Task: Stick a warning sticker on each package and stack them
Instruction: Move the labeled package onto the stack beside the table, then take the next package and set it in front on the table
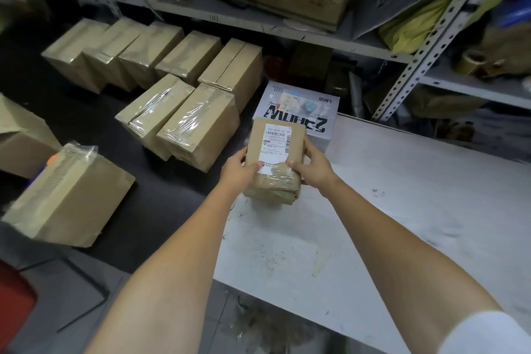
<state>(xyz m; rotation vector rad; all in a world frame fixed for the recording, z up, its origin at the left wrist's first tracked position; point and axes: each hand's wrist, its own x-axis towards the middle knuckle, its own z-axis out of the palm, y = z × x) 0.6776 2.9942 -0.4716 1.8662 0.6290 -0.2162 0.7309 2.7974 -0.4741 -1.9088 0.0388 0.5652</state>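
Gripping a brown package point(274, 152) from both sides: left hand point(240, 171) curled round the left edge, thumb on top; right hand point(314, 167) curled round the right edge. Held tilted over the far left corner of the white tabletop point(402, 210), white shipping label point(278, 135) facing up (whether a second package lies beneath, cannot tell). Just behind, a white printed box point(298, 115); to the left, rows of taped brown cartons point(198, 126) on a dark surface.

Shipping label point(277, 149) on the brown parcel point(273, 184) reads something like "690 W206-00 102". The white box point(298, 112) at its 12 o'clock has big upside-down lettering, can't make it out.
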